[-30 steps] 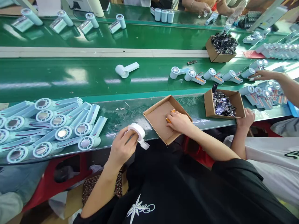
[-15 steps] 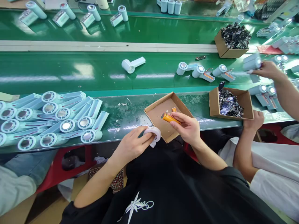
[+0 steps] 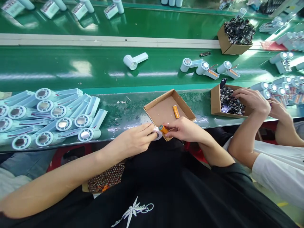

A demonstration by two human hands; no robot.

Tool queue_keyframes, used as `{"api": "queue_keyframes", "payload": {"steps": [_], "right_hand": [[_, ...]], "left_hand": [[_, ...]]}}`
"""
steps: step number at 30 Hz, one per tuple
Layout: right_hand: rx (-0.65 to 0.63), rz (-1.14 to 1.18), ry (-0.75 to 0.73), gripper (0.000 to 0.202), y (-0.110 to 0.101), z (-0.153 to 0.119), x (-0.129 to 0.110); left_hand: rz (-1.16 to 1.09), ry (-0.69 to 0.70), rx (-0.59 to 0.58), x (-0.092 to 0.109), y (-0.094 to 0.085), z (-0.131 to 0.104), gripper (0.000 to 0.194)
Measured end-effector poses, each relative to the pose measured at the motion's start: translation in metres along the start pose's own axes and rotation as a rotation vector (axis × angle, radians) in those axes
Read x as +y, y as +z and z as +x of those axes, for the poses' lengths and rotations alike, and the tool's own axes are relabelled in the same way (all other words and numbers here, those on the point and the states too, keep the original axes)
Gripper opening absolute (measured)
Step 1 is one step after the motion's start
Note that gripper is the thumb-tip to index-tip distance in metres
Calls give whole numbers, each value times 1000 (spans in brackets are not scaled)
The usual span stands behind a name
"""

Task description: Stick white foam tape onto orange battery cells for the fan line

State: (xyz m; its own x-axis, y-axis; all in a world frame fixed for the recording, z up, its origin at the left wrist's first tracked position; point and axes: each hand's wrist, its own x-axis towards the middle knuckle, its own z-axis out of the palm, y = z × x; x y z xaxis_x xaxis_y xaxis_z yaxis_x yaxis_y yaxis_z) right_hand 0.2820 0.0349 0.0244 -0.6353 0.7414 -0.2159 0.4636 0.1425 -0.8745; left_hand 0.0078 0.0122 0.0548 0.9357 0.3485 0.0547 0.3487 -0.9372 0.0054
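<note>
My left hand (image 3: 140, 137) is closed on a roll of white tape (image 3: 156, 134), partly covered by the fingers. Close beside the roll, my right hand (image 3: 184, 129) grips an orange cylindrical battery (image 3: 163, 129) whose greenish end points toward the tape. Whether battery and tape touch, I cannot tell. Behind both hands lies a shallow cardboard tray (image 3: 161, 112), its near corner under the battery. A second orange battery (image 3: 176, 111) rests inside that tray.
Many light-blue fan housings (image 3: 64, 123) crowd the bench at left. One housing (image 3: 130, 61) lies on the green belt (image 3: 99, 69); several stand farther right. At right, a co-worker's hand (image 3: 253, 99) reaches into a box of circuit boards (image 3: 215, 101). Another full box (image 3: 224, 41) stands behind.
My right hand has brought the battery down and left, next to the tape roll. The second battery shows more fully. The co-worker's hand has moved from a housing to the box of boards.
</note>
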Motion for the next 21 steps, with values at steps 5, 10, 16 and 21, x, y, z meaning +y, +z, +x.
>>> {"api": "queue_keyframes", "payload": {"steps": [5,10,16,21], "right_hand": [[559,701,56,57,38,12,5],[982,944,9,60,90,31,-3],[943,749,-44,48,1,25,15],[1510,557,-374,48,-102,-32,56]], "left_hand": [[129,-185,141,2,-6,8,33],[168,-453,436,36,35,36,16],[-134,-594,517,57,74,31,8],[33,-813,334,11,95,-71,23]]}}
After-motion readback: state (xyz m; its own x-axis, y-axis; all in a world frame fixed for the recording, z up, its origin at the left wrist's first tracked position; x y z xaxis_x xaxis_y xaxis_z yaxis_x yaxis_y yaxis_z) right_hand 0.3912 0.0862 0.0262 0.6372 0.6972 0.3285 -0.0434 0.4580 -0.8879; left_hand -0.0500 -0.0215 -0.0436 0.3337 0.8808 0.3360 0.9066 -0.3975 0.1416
